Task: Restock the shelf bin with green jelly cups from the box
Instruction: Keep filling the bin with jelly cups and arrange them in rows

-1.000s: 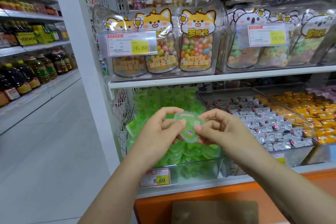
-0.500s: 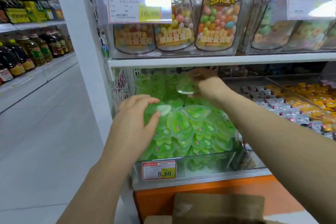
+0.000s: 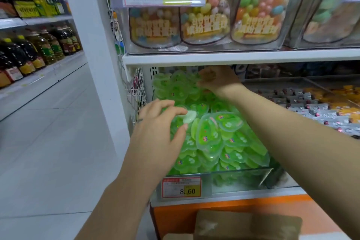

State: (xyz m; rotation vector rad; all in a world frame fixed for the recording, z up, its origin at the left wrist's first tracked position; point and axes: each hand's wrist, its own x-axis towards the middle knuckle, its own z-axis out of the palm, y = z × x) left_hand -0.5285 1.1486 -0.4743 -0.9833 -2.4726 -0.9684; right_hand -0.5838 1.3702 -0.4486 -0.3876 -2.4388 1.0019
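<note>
Green jelly cups (image 3: 209, 136) are heaped high in a clear shelf bin (image 3: 239, 178) under the upper shelf. My left hand (image 3: 158, 130) hovers at the heap's left side, fingers spread and relaxed, its fingertips beside a pale cup (image 3: 190, 116). At the back of the bin, close under the shelf board, my right hand (image 3: 218, 80) rests on the rear cups. Its fingers point down into the pile and are mostly hidden, so a hold on a cup cannot be made out. The top of the cardboard box (image 3: 247, 224) shows at the bottom edge.
The upper shelf board (image 3: 233, 57) hangs low over the bin and carries bags of coloured candy (image 3: 257, 11). A neighbouring bin of wrapped sweets (image 3: 311, 103) sits to the right. A price tag (image 3: 182, 188) fronts the bin. Oil bottles (image 3: 39, 48) line the aisle on the left.
A second ago both hands held one jelly cup in front of the bin. My right hand then carried it to the back of the pile, and my left hand moved over the heap's left side.
</note>
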